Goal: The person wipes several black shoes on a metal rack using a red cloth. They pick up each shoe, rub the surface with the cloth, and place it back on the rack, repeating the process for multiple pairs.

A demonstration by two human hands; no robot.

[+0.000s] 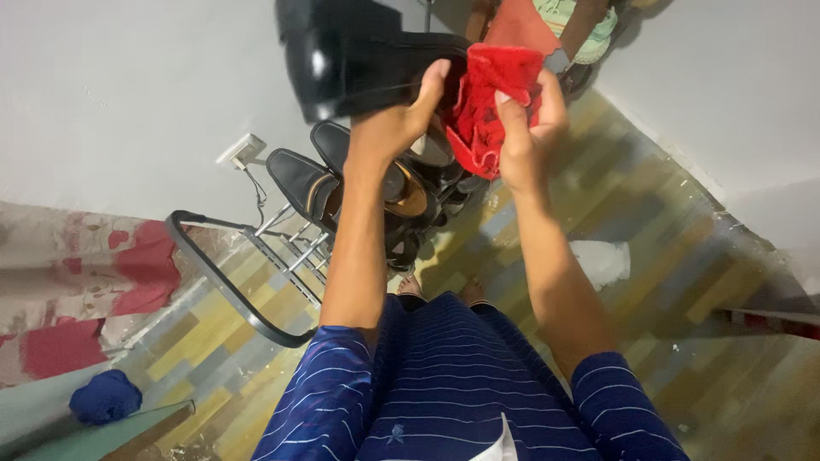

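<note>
My left hand (395, 119) grips a shiny black leather shoe (342, 60), held up in front of me with its toe pointing left. Pressed against the shoe's right end is a crumpled red cloth (487, 102), which my right hand (528, 128) holds with fingers wrapped over it. Both arms reach forward from my blue striped shirt. Part of the shoe is hidden behind the cloth and my thumb.
Below my hands a metal shoe rack (282, 248) holds several dark shoes (303, 183). A wall socket with a cable (242, 152) sits on the white wall. A blue bundle (104, 396) lies at lower left. Another person's feet (589, 30) show at the top.
</note>
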